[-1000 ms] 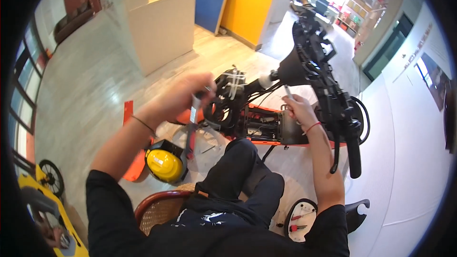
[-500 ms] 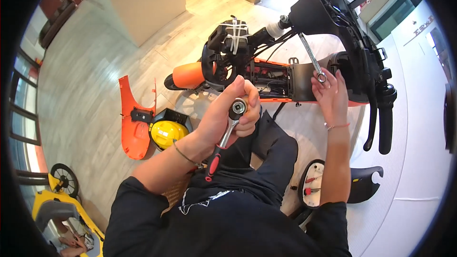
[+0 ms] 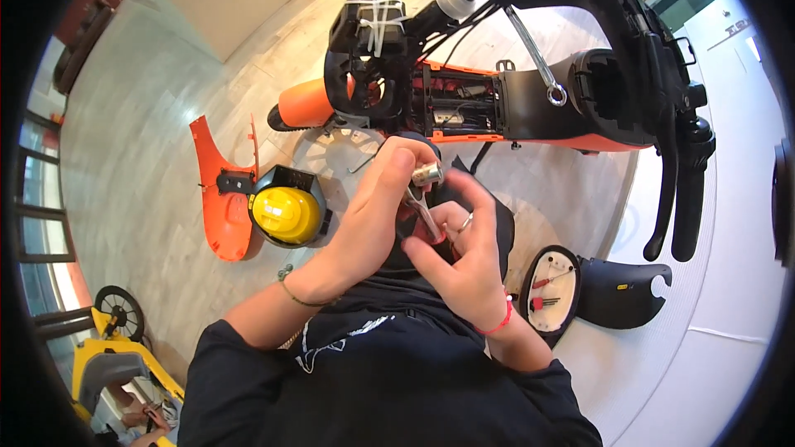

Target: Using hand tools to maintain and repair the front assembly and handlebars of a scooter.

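In front of my chest my left hand is closed around the head of a ratchet wrench, with a short metal socket showing by the fingertips. My right hand curls about the wrench's red-and-black handle, its index finger stretched up toward the socket. Part of the handle is hidden in that palm. Beyond both hands stands a partly stripped orange-and-black scooter. A long silver spanner sticks out below its steering column, ring end free, with no hand on it.
On the floor at left lie an orange body panel and a yellow helmet-like dome in a black shell. To the right, an upturned seat holds small red tools beside a black panel. A yellow-framed wheeled thing and another person's hands are lower left.
My right hand has left the spanner's ring end and come down to the ratchet wrench's handle. My left hand has turned the ratchet, so its socket now faces right.
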`<state>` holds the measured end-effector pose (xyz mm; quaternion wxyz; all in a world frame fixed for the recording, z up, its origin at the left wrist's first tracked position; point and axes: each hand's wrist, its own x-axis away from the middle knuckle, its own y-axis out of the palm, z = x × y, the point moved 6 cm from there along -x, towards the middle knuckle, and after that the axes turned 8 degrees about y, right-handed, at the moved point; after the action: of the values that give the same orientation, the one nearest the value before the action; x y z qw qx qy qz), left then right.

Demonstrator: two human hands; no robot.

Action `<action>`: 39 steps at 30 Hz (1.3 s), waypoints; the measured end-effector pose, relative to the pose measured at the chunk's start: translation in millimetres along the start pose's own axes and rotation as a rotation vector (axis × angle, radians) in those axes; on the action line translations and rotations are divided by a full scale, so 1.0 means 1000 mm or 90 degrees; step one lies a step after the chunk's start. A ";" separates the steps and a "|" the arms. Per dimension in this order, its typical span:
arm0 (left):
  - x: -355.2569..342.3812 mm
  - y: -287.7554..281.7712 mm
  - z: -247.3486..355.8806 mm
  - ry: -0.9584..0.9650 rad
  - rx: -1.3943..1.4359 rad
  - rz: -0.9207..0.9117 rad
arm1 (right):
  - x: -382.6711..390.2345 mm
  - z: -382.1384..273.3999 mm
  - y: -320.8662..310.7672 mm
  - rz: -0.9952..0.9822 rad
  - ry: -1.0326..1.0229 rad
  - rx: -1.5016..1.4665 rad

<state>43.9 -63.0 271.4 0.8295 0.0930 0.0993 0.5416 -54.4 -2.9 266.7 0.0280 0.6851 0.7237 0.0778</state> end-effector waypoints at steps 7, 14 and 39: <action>0.008 0.004 -0.007 -0.034 0.089 -0.010 | 0.002 0.006 -0.013 -0.007 0.029 0.062; 0.012 0.007 -0.010 -0.007 0.089 -0.097 | 0.002 0.002 -0.013 -0.049 0.148 -0.177; 0.025 0.016 0.016 0.011 0.061 -0.076 | 0.005 -0.005 -0.008 -0.261 0.212 -0.461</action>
<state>44.0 -34.6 289.3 0.8541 0.1218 0.1379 0.4864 -63.7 1.3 271.1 0.1644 0.4515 0.7654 0.4282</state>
